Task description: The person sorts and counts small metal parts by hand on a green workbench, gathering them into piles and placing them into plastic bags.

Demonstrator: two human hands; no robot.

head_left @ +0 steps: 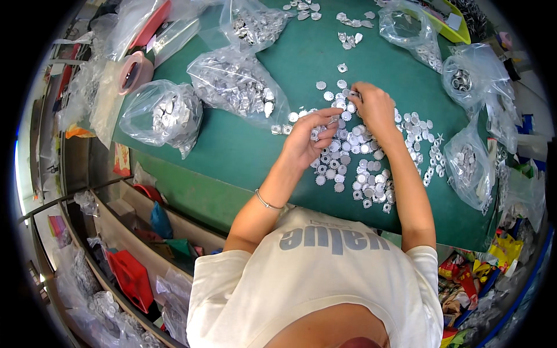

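Observation:
Small silver discs with toothed rims (374, 188) lie scattered and heaped on the green tabletop (243, 153) before me. My left hand (306, 138) is curled palm up over the left side of the pile, with a few small silver metal parts (316, 134) in its fingers. Just to the right, my right hand (376, 110) reaches over the far part of the pile. Its thumb and fingertips come together at the discs there; whatever is between them is too small to make out.
Clear plastic bags of silver parts stand left of the pile (235, 87), at the far left (168, 116) and on the right (467, 165). A roll of tape (136, 72) lies at the left edge. A yellow-green tray (455, 26) is at the back right. Open drawers (191, 223) sit below left.

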